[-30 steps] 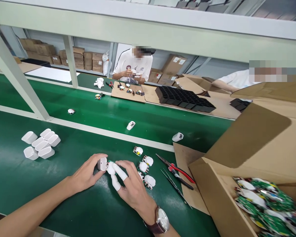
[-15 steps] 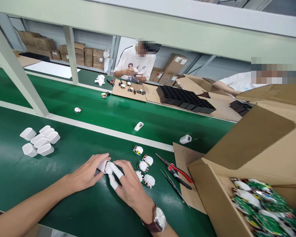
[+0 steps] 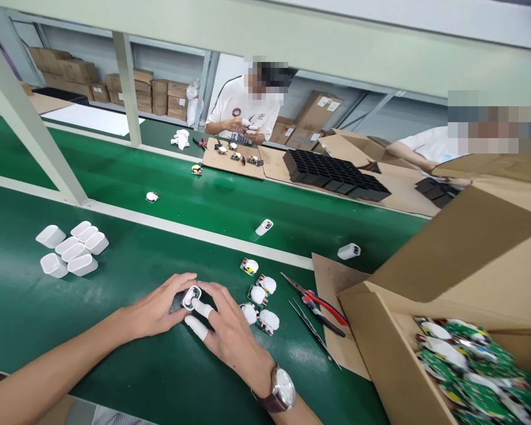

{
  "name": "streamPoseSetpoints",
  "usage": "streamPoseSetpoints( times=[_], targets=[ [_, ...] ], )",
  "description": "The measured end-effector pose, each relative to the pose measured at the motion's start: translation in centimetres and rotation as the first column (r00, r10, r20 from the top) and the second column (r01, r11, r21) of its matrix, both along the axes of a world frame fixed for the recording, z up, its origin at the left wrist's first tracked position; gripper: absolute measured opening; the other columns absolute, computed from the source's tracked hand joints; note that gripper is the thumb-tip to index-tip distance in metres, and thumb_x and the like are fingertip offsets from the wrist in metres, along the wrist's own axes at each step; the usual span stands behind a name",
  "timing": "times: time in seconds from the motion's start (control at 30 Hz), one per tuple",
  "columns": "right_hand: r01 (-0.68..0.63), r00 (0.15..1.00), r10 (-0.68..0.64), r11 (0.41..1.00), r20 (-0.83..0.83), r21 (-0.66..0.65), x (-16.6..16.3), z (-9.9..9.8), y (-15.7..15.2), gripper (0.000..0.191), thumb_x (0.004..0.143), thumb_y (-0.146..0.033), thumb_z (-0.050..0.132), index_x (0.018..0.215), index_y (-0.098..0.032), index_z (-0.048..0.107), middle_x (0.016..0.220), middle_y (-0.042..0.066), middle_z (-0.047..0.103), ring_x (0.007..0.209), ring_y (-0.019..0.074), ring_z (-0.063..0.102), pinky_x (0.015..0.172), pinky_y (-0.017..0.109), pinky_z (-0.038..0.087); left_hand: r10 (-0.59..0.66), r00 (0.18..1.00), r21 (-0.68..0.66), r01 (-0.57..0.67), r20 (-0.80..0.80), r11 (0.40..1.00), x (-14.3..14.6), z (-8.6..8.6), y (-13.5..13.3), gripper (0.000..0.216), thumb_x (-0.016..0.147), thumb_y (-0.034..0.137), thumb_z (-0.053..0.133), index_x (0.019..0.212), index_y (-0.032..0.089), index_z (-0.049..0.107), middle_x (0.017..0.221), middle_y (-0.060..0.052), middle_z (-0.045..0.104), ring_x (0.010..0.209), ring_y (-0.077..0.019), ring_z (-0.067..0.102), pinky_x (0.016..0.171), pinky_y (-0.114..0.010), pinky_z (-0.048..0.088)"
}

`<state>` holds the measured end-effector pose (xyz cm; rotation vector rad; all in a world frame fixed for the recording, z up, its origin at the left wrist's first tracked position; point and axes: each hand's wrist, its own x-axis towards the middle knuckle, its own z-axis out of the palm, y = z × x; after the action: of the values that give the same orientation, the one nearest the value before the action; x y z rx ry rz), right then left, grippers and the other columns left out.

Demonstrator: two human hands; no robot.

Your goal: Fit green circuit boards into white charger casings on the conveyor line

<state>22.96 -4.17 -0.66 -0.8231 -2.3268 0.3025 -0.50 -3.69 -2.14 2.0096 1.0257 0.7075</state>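
Observation:
My left hand [image 3: 161, 308] is closed around a white oval plastic housing [image 3: 186, 297], its open end facing up and toward my right hand. Inside the opening, part of a circuit board [image 3: 196, 293] shows. My right hand [image 3: 230, 321] wears white finger cots on thumb and index finger and a watch on the wrist. Its index fingertip presses in at the opening while other fingers curl against the housing's far side; the thumb hangs apart, nearer me. Right of it lie several small circuit boards topped with white compound [image 3: 258, 294].
Several white housings [image 3: 83, 264] stand at left. Red-black pliers [image 3: 315, 306] and tweezers [image 3: 314, 332] lie beside a cardboard box [image 3: 387, 348] of circuit boards. Boards and housings sit on the green belt [image 3: 212, 206]. Two people work beyond, near black trays [image 3: 331, 174].
The circuit board has gone from my right fingers into the housing, which now tilts its opening upward. Parts on the belt have shifted right.

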Motion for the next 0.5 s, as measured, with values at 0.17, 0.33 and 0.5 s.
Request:
streamPoseSetpoints(
  times=[0.17,0.33,0.5],
  targets=[
    [0.032,0.999,-0.035,0.996,-0.029,-0.081,-0.1,-0.5,0.0,0.045,0.103,-0.012,0.056,0.146,-0.021,0.048,0.139,0.017,0.062,0.129,0.0292,0.062,0.106,0.053,0.060,0.017,0.997,0.222,0.000,-0.072,0.975,0.0,0.1,-0.3,0.030,0.102,0.019,0.058,0.131,0.026,0.057,0.137,-0.010,0.064,0.121,-0.0248,0.069,0.102,-0.039,0.061],
    [0.130,0.990,-0.131,0.991,-0.046,-0.017,0.3,-0.8,-0.1,0.050,0.101,-0.005,0.050,0.148,-0.022,0.048,0.138,0.014,0.064,0.128,0.0279,0.063,0.107,0.051,0.059,0.103,0.975,0.516,0.013,-0.196,0.857,0.3,-0.1,-0.4,0.017,0.106,0.020,0.052,0.104,0.023,0.068,0.121,-0.011,0.069,0.094,-0.0210,0.073,0.081,-0.034,0.064],
    [0.187,0.979,-0.194,0.977,0.061,0.105,1.7,-1.0,1.1,0.050,0.098,-0.004,0.047,0.146,-0.017,0.050,0.145,0.017,0.060,0.131,0.0319,0.059,0.106,0.053,0.057,0.075,0.948,0.509,0.099,-0.310,0.855,0.6,1.1,-0.7,0.017,0.102,0.017,0.054,0.091,0.022,0.065,0.110,-0.010,0.068,0.086,-0.0203,0.068,0.072,-0.032,0.060]
  ],
)
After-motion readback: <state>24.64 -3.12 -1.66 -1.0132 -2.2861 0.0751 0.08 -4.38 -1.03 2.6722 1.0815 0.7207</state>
